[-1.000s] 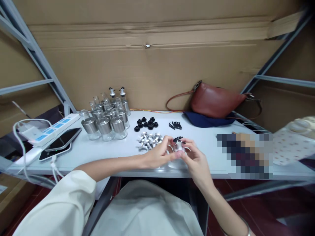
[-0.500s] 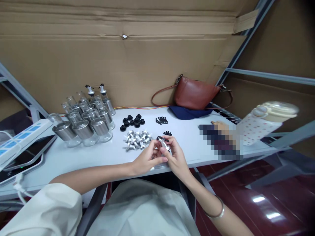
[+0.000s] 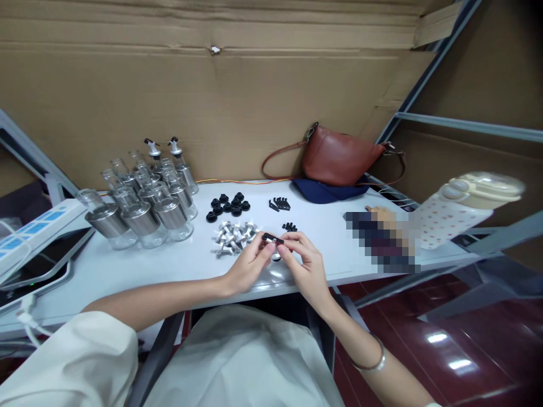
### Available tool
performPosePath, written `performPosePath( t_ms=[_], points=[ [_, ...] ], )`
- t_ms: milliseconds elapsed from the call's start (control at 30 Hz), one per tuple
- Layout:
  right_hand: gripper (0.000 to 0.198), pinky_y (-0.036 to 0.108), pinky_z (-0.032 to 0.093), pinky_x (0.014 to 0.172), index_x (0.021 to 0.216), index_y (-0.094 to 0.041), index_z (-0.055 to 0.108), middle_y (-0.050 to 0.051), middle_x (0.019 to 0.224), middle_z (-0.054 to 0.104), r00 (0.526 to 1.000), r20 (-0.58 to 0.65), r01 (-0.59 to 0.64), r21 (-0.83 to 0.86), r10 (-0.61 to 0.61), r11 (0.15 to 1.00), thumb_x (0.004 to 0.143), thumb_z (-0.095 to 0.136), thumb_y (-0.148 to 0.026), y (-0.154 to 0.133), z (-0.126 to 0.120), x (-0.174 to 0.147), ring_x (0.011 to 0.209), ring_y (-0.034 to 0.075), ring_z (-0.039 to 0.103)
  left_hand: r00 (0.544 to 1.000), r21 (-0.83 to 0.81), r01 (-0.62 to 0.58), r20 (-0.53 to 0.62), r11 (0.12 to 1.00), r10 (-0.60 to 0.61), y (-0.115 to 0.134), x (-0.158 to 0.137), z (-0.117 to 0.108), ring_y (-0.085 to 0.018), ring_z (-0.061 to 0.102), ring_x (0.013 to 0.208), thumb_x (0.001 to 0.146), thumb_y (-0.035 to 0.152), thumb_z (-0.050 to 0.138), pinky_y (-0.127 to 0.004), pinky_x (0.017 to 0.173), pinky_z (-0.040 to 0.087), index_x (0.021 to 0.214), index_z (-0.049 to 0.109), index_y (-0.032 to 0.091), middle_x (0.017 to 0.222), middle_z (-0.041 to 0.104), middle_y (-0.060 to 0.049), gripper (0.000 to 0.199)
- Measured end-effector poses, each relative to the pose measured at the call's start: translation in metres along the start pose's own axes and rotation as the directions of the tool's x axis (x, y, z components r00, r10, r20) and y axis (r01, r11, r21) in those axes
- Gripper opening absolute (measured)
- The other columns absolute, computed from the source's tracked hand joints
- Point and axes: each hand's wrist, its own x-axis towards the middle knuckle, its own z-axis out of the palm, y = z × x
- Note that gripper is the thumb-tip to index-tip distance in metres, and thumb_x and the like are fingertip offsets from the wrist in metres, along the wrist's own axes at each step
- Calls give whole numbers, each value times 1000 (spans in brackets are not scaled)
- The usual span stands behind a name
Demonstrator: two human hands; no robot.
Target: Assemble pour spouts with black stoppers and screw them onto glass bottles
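Between my two hands, near the table's front edge, is a silver pour spout [image 3: 276,256] with a black flip lever [image 3: 272,238] across its top. My left hand [image 3: 249,261] pinches it from the left, thumb and fingers closed at the lever's end. From the other side my right hand [image 3: 306,264] grips it with thumb and forefinger. Much of the spout is hidden by the fingers. Just beyond my left hand lies a pile of silver spouts [image 3: 231,237]. Small black parts [image 3: 290,226] lie behind my right hand, and farther back are several black levers [image 3: 280,203].
Black stoppers [image 3: 229,206] are grouped mid-table. At left stand several glass bottles [image 3: 139,217] with steel sleeves, two topped with spouts. A power strip [image 3: 40,234] lies far left. A brown handbag [image 3: 341,155] rests on a dark blue cap [image 3: 328,192]; a dotted bottle [image 3: 452,217] stands right.
The spout has turned in my hands, its black lever now lying more level. Both hands have shifted slightly, and the view has tilted a little.
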Motion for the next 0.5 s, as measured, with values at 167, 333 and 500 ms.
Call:
performPosePath(
  t_ms=[167,333,500],
  points=[
    [20,33,47,74,84,-23,73,5,86,59,999,26,24,1,-24,1000,89,54,-29,-2,-2,-1,83,20,57,996,28,-74,44,997,72,2,-1,-1,-11,48,74,91,50,45,-24,67,42,112,49,19,95,53,-3,37],
    [22,33,49,72,104,-25,70,6,94,60,999,44,-17,48,15,999,88,54,-28,-1,-3,0,82,18,59,991,190,-123,68,974,112,4,-2,-2,-17,52,91,91,44,48,-30,80,43,118,47,19,108,54,-7,37],
    [14,30,47,64,93,-22,70,3,81,61,998,58,22,51,-25,998,86,59,-27,4,-7,6,73,17,57,993,366,-121,53,923,109,6,-1,-2,-15,45,75,90,48,46,-28,69,39,87,50,17,86,49,-3,32]
  ],
)
